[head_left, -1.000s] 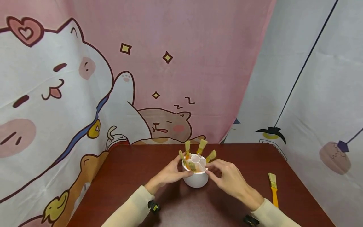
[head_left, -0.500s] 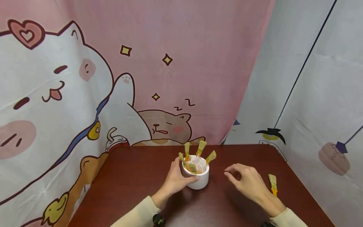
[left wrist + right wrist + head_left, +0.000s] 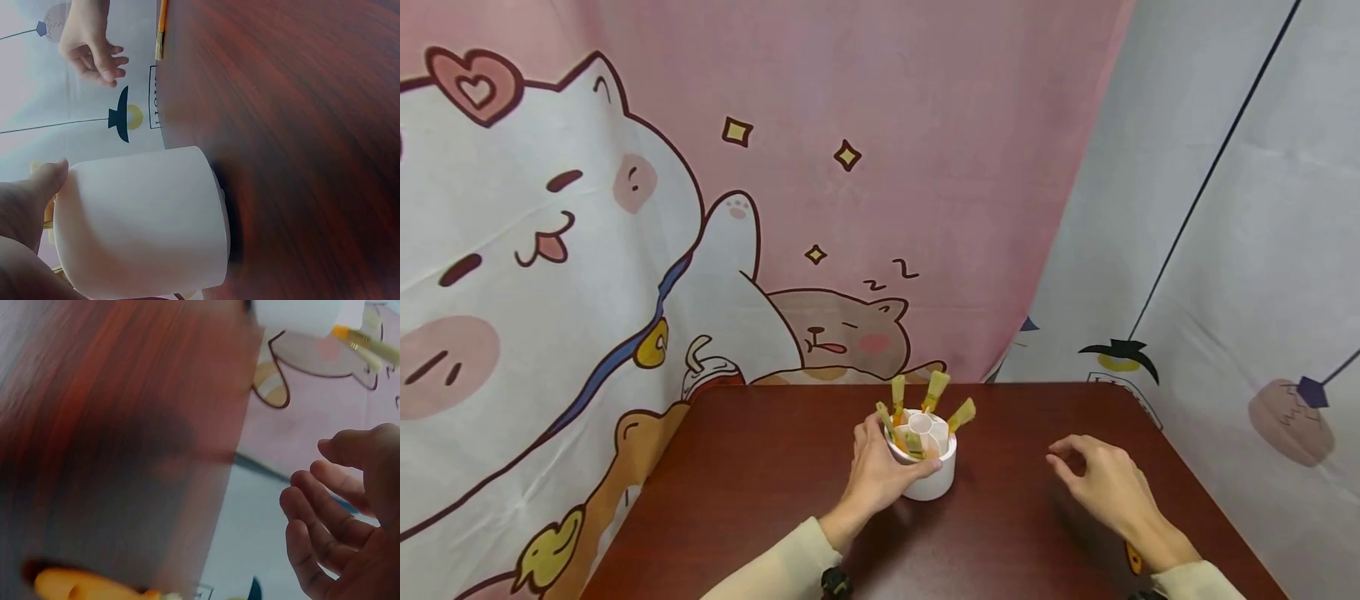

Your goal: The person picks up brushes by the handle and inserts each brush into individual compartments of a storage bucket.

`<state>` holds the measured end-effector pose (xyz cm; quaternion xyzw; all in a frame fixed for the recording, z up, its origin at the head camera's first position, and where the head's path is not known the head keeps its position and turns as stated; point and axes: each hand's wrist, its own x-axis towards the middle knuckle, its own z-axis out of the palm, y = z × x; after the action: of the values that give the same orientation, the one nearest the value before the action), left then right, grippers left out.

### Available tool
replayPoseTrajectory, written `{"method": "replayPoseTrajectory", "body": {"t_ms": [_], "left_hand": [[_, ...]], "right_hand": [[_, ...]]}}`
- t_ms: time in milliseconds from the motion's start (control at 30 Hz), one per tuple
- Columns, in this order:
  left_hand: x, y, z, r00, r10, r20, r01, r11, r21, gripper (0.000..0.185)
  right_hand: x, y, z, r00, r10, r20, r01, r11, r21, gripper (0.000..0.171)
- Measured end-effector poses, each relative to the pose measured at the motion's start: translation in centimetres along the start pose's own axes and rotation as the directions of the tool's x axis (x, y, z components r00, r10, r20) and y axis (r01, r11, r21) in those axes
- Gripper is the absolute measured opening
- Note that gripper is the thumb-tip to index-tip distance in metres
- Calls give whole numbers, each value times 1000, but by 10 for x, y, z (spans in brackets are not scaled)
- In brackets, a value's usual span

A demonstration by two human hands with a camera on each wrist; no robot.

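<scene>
No readable writing that I can spot. My left hand (image 3: 880,471) wraps the smooth white round cup (image 3: 931,475) of bristly brushes (image 3: 934,390) at centre frame; right hand (image 3: 1108,487) hovers loose-fingered, holding nothing, over the glossy wood table (image 3: 752,483).

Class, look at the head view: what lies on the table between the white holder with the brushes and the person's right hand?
Nothing: between the white holder and the right hand the head view shows only bare brown table.
</scene>
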<state>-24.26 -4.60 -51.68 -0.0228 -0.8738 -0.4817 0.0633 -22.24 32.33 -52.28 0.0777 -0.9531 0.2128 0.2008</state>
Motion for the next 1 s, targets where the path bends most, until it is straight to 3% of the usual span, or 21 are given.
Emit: {"method": "replayPoseTrajectory", "body": {"t_ms": [200, 433, 633, 767, 867, 1000], "left_hand": [[2, -1, -2, 999, 10, 42, -9, 1000, -23, 117], [9, -8, -13, 988, 56, 143, -46, 996, -76, 116], [19, -14, -21, 964, 83, 253, -51, 990, -130, 116], [26, -16, -25, 937, 128, 325, -67, 979, -193, 109], [30, -18, -28, 919, 151, 364, -70, 972, -226, 106], [34, -19, -31, 911, 154, 384, -74, 974, -215, 109]], "right_hand": [[-1, 29, -4, 989, 112, 92, -111, 994, -21, 17], [1, 65, -13, 954, 242, 177, -239, 970, -42, 19], [-1, 101, -20, 890, 364, 274, -365, 930, -53, 34], [-5, 120, -26, 857, 398, 327, -384, 917, -109, 37], [-7, 127, -29, 835, 420, 354, -398, 907, -136, 34], [-8, 127, -32, 793, 467, 391, -443, 883, -157, 34]]}}
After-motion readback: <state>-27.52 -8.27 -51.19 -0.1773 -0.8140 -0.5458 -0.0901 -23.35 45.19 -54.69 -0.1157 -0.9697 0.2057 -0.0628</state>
